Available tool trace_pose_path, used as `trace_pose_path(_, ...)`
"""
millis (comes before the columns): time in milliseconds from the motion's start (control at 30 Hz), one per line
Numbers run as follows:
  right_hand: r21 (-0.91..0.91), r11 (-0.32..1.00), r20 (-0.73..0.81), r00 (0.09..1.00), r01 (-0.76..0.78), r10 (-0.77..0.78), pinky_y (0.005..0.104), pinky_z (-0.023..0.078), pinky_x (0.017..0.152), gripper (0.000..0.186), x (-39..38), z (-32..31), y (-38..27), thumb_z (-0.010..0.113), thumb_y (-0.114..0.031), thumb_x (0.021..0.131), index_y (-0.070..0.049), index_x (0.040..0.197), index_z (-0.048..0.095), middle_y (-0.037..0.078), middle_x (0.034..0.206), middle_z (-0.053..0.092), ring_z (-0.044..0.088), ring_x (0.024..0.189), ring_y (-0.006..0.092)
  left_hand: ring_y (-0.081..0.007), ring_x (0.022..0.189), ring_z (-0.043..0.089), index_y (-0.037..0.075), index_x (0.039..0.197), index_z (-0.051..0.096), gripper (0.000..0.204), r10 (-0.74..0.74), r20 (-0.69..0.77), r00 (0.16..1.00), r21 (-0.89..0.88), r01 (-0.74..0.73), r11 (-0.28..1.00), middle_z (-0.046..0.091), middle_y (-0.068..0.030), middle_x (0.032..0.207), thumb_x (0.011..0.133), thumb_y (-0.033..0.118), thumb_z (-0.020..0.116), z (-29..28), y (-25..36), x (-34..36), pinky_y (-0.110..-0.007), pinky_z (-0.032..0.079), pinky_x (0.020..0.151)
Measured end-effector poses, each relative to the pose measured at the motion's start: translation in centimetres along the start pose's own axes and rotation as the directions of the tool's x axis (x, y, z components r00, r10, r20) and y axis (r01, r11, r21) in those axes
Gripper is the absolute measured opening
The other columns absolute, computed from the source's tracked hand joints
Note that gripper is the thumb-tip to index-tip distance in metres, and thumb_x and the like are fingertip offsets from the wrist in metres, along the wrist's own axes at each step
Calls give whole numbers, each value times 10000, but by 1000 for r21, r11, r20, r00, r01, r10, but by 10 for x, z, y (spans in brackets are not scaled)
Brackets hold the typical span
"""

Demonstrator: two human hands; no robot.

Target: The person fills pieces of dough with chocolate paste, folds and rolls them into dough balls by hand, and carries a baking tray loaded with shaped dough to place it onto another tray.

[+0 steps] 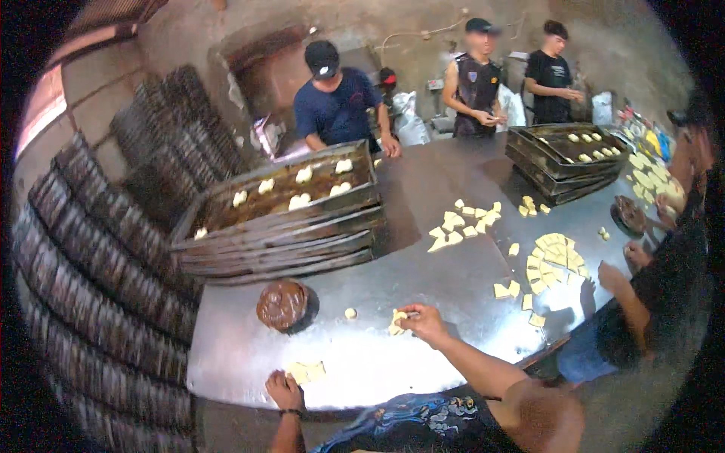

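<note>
Dark blue-patterned cloth [423,423] is closest in the head view, by the near edge of the metal table [438,279]. My L hand [283,389], w/ a dark wristband [291,411], is nr the table's near-left corner, fingers curled beside flat dough strips [308,371]; can't tell if they grip any. My R hand [424,325], further in from the near edge, pinches a dough pc [396,323] btw thumb & fingertips. Small dough ball [350,313] lies btw that & a glossy brown mound [282,306] toward the left edge. Behind the mound: stacked trays [287,253] w/ dough lumps [300,201] on top. Cut dough squares [453,220] lie mid-table; a round of cut pcs [555,249] is toward the right edge. Three ppl [332,106] stand past the far edge.
</note>
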State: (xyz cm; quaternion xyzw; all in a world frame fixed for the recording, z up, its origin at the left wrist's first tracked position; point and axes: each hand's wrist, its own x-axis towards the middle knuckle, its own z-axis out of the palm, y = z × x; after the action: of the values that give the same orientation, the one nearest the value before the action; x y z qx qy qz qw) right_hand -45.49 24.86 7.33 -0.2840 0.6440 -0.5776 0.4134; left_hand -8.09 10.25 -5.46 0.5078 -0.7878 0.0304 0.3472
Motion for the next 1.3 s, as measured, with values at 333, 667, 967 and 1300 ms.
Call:
trace_pose_path(333, -26, 999, 215, 976, 34, -27, 247, 486, 704, 266, 5, 68, 24, 693, -105, 705, -27, 950, 626, 74, 879, 646, 603, 780, 130, -298, 1119, 413, -40, 1170, 433, 433, -361, 30, 932, -389, 344, 855, 433, -182, 1190, 797, 155, 532, -4, 73, 21, -425, 356, 933)
trace_pose_path(667, 364, 861, 569, 817, -356, 97, 237, 466, 703, 416, -13, 143, 17, 635, -16, 763, 16, 1148, 479, 88, 847, 612, 581, 768, 113, -85, 718, 495, 11, 1142, 456, 293, -426, 442, 789, -809, 556, 191, 505, -8, 741, 896, 165, 494, -44, 162, 69, -217, 430, 668)
trace_pose_path(967, -177, 827, 883, 285, -534, 372, 210, 501, 606, 515, 41, 204, -14, 587, -110, 811, -68, 1281, 382, 72, 900, 603, 612, 748, 120, -241, 1099, 434, -15, 1303, 259, 564, -234, 601, 764, -796, 599, -89, 368, -169, 1269, 923, 395, 336, -19, 72, 59, -339, 365, 917)
trace_pose_path(1300, -722, 195, 592, 739, 664, -322, 419, 477, 682, 330, 150, 271, 2, 544, 15, 637, -55, 953, 612, 199, 814, 613, 588, 768, 352, -107, 685, 512, -40, 866, 548, 152, -450, 354, 820, -706, 550, 447, 576, -70, 785, 865, 110, 521, -31, -69, 60, -242, 437, 626)
